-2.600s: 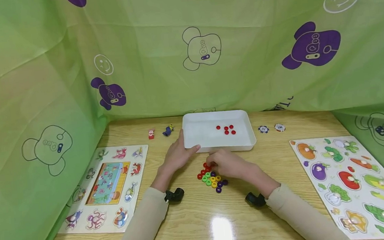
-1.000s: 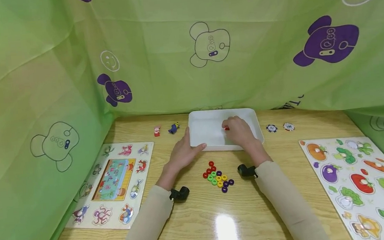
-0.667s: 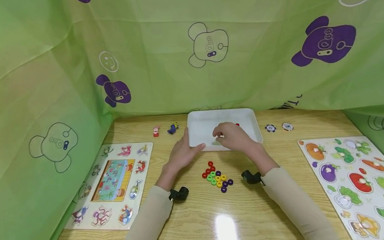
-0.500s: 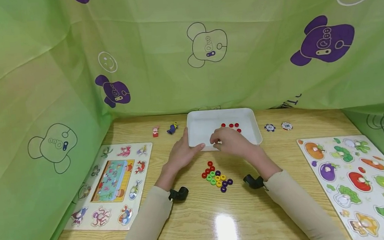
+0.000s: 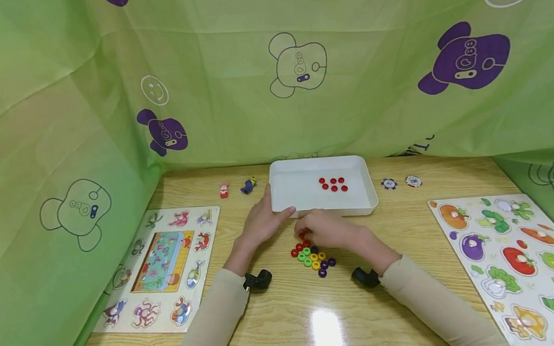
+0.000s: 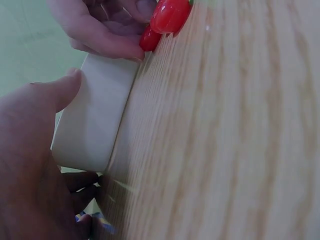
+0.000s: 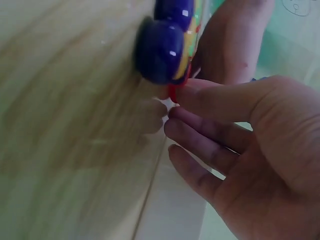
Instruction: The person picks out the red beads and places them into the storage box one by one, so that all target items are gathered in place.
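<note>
Now | white tray [image 5: 293, 191]: six red rings [image 5: 334, 181] | right hand [image 5: 328, 229] pinches another ring [image 7: 172, 93]

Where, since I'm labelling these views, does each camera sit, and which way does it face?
Head: on the person's head, facing forward and down at the table, white tray and beads; left hand, right hand and sleeves show.
Left wrist: on that wrist, facing the tray's front wall; the left hand shows, with the right hand's fingers at the top.
Right wrist: on that wrist, facing a red bead and purple beads; the right hand shows, the left beyond.
Both wrist views share both hands and the white tray.
</note>
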Available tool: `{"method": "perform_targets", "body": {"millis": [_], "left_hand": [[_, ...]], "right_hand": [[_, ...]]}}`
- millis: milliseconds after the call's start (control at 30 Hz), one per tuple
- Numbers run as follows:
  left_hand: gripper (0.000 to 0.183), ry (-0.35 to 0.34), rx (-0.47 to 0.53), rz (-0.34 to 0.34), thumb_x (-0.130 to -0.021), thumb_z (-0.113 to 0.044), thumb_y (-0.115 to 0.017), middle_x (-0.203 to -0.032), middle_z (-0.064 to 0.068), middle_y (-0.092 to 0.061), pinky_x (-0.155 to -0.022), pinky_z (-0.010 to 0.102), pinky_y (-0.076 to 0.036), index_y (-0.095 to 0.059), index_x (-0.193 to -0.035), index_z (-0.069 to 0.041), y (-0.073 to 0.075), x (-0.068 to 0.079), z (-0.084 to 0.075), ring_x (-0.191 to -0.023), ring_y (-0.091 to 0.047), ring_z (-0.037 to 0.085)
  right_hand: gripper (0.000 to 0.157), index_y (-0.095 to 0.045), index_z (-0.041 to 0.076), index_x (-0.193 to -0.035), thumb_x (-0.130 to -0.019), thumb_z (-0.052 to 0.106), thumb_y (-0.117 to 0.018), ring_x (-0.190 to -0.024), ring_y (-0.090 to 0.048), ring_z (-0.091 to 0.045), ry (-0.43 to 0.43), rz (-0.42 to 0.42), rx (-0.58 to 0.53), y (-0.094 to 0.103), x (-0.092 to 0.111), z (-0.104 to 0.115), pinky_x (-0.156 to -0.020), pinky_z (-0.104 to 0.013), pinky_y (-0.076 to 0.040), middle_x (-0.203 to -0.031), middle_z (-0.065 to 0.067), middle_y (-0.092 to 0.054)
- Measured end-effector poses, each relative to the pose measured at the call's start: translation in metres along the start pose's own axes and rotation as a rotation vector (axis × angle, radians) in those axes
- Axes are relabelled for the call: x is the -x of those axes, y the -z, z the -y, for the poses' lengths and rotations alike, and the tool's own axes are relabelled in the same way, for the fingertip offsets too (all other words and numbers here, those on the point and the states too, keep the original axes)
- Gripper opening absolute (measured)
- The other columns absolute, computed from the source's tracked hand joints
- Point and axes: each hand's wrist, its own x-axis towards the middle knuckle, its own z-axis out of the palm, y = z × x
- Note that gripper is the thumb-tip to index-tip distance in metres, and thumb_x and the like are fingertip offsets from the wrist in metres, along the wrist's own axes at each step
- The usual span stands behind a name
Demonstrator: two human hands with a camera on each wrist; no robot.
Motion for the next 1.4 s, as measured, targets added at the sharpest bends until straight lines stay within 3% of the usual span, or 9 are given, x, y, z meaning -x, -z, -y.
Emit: {"method": "perform_targets", "body": {"millis": [333, 533, 700, 1000, 1200, 1400], "left_hand": [[0.100, 0.001, -0.002, 0.000, -0.080, -0.069, -0.049, -0.150, 0.011, -0.034, -0.103, 0.047, -0.040, 0.003, -0.150, -0.021, -0.001, 0.000, 0.000, -0.131, -0.042, 0.031], [0.103, 0.021, -0.005, 0.001, -0.079, -0.071, -0.049, -0.152, 0.011, -0.028, -0.106, 0.048, -0.035, 0.002, -0.150, -0.016, -0.003, 0.001, 0.001, -0.134, -0.037, 0.033], [0.105, 0.034, -0.019, 0.007, -0.078, -0.074, -0.046, -0.153, 0.012, -0.026, -0.108, 0.049, -0.033, 0.001, -0.150, -0.014, -0.004, 0.002, 0.001, -0.135, -0.035, 0.034], [0.103, 0.035, -0.009, -0.001, -0.079, -0.070, -0.049, -0.152, 0.012, -0.027, -0.108, 0.050, -0.033, 0.000, -0.150, -0.015, -0.001, 0.001, 0.000, -0.135, -0.035, 0.034], [0.104, 0.042, -0.006, 0.007, -0.078, -0.072, -0.048, -0.153, 0.012, -0.025, -0.110, 0.050, -0.030, 0.001, -0.150, -0.015, -0.001, 0.001, 0.001, -0.136, -0.033, 0.035], [0.105, 0.041, -0.001, 0.017, -0.078, -0.073, -0.047, -0.153, 0.012, -0.025, -0.110, 0.051, -0.030, 0.001, -0.150, -0.014, -0.001, 0.002, 0.000, -0.137, -0.032, 0.035]], "right_hand": [[0.012, -0.071, 0.021, -0.091, -0.083, 0.013, -0.067, -0.078, -0.052, -0.002, 0.009, -0.017, 0.069, -0.005, -0.001, 0.000, -0.072, -0.018, -0.048, -0.091, 0.010, -0.063], [0.016, -0.072, 0.017, -0.095, -0.081, 0.009, -0.067, -0.082, -0.056, -0.004, -0.038, -0.013, -0.017, 0.005, 0.002, 0.001, -0.076, -0.022, -0.049, -0.092, 0.007, -0.066], [0.019, -0.072, 0.012, -0.098, -0.081, 0.005, -0.067, -0.081, -0.058, -0.007, -0.083, -0.091, -0.069, 0.021, 0.005, -0.004, -0.075, -0.024, -0.051, -0.090, 0.004, -0.065], [0.013, -0.071, 0.006, -0.094, -0.081, 0.006, -0.068, -0.077, -0.057, -0.016, -0.259, -0.256, -0.060, 0.042, 0.007, -0.042, -0.070, -0.030, -0.049, -0.085, -0.003, -0.066], [0.016, -0.071, 0.004, -0.095, -0.082, 0.005, -0.062, -0.086, -0.059, -0.023, -0.416, -0.253, -0.070, 0.036, 0.009, -0.076, -0.075, -0.036, -0.049, -0.094, -0.009, -0.068], [0.019, -0.071, 0.003, -0.093, -0.080, 0.000, -0.057, -0.093, -0.060, -0.028, -0.469, -0.292, -0.057, 0.030, 0.005, -0.097, -0.078, -0.040, -0.050, -0.100, -0.013, -0.067]]}}
